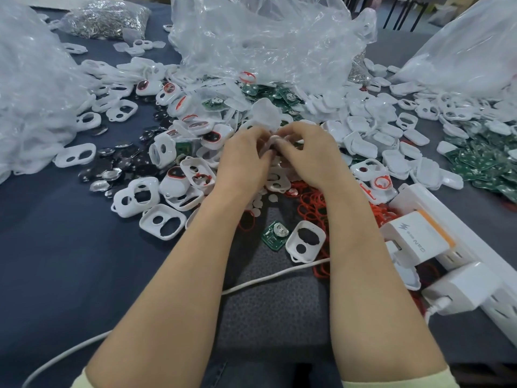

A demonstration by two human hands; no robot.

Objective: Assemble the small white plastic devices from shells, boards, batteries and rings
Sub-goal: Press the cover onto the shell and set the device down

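My left hand point(246, 158) and my right hand point(307, 155) meet over the middle of the table, fingers curled round one small white device point(272, 142) held between them; most of it is hidden by my fingers. Near my wrists lie a green circuit board with a coin battery point(275, 235) and an empty white front shell point(306, 244). Red rings point(310, 204) are heaped under my right wrist. Dark coin batteries point(123, 166) spread to the left among white shells point(163, 225).
Big clear plastic bags point(263, 43) stand at the back, left and right. More green boards point(484, 161) pile up at the right. A white power strip with chargers point(436, 247) lies at the right edge, its white cable point(268, 277) crossing under my arms.
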